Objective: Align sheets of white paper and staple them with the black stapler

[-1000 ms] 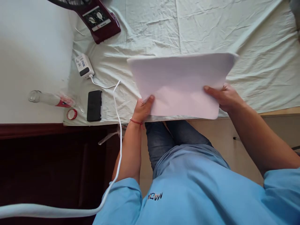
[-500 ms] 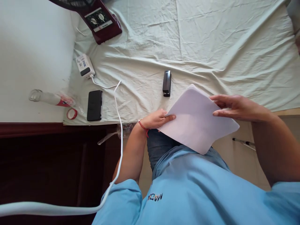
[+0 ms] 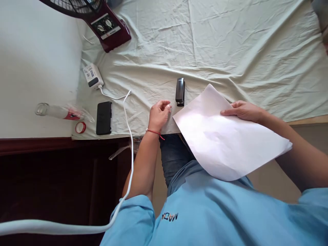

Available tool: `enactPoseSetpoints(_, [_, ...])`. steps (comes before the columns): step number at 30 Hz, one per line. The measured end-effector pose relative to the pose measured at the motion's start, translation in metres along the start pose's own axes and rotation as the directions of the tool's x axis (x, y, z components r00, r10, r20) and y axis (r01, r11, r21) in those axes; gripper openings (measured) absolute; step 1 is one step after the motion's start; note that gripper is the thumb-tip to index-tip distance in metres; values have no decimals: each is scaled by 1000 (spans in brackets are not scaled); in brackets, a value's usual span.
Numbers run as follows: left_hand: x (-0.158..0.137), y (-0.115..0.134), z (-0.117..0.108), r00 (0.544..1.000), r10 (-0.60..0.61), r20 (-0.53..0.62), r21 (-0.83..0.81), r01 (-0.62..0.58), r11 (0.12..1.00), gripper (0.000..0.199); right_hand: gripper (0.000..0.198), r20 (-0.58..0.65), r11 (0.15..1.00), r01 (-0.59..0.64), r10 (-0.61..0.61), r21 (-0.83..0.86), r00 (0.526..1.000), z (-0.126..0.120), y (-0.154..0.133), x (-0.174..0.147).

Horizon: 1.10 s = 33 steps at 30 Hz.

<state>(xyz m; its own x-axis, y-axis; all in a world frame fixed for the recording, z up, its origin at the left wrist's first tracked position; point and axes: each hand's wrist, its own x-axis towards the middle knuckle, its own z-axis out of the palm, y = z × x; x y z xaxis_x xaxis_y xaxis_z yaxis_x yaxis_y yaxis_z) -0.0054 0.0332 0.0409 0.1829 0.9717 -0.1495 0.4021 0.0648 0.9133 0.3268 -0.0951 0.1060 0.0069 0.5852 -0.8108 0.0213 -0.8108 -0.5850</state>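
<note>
White paper sheets (image 3: 217,136) slant over the table's front edge and my lap. My right hand (image 3: 244,111) grips them at the far right edge, thumb on top and fingers underneath. A black stapler (image 3: 180,91) lies on the cloth just beyond the paper's left corner. Close to the stapler's left side is my left hand (image 3: 159,116), apart from it and from the paper. Its fingers are loosely curled, with a gap to the thumb, and nothing shows in them.
Pale green cloth (image 3: 159,44) covers the table. At left are a black case (image 3: 104,118), a red tape roll (image 3: 80,127), a glass bottle (image 3: 55,111) and a white power adapter (image 3: 93,76). Its white cable (image 3: 130,136) crosses my left arm. A maroon fan (image 3: 112,34) stands behind.
My left hand has let go of the paper and moved forward and left, toward the stapler. The sheets now spread flatter to the right, in my right hand alone.
</note>
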Motion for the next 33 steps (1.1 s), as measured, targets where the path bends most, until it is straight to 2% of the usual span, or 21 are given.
enactPoseSetpoints(4, [16, -6, 15, 994, -9, -107, -108, -3, 994, 21, 20, -29, 1000, -6, 7, 19, 1000, 2, -5, 2])
enactPoseSetpoints(7, [22, -7, 25, 996, 39, -76, -128, -49, 991, 26, 20, -76, 998, -34, 38, 51, 996, 4, -4, 5])
enactPoseSetpoints(12, [22, -11, 36, 993, 119, 23, -92, -117, 989, 27, 17, -124, 993, -71, 82, 91, 989, 6, -5, -2])
enactPoseSetpoints(17, [10, -11, 39, 981, 189, -41, 39, -188, 981, 27, 15, -165, 992, -49, 68, 119, 984, 0, -6, -13])
enactPoseSetpoints(22, [-7, -7, 35, 901, 424, -94, 325, -374, 869, 31, 32, -202, 989, -87, 110, 117, 973, -5, -6, -18])
enactPoseSetpoints(25, [-11, -7, 34, 844, 529, -87, 416, -451, 790, 49, 31, -223, 988, -69, 99, 138, 970, -2, -5, -17])
enactPoseSetpoints(27, [-11, -8, 35, 819, 572, -43, 448, -496, 744, 64, 29, -221, 987, -57, 89, 148, 971, 1, -4, -16])
enactPoseSetpoints(29, [-11, -7, 36, 823, 568, 32, 472, -513, 717, 72, 28, -219, 986, -48, 82, 157, 972, 4, -3, -15])
enactPoseSetpoints(33, [-15, 1, 40, 880, 452, 145, 548, -451, 704, 75, 30, -225, 981, -55, 98, 188, 969, 9, -1, -15])
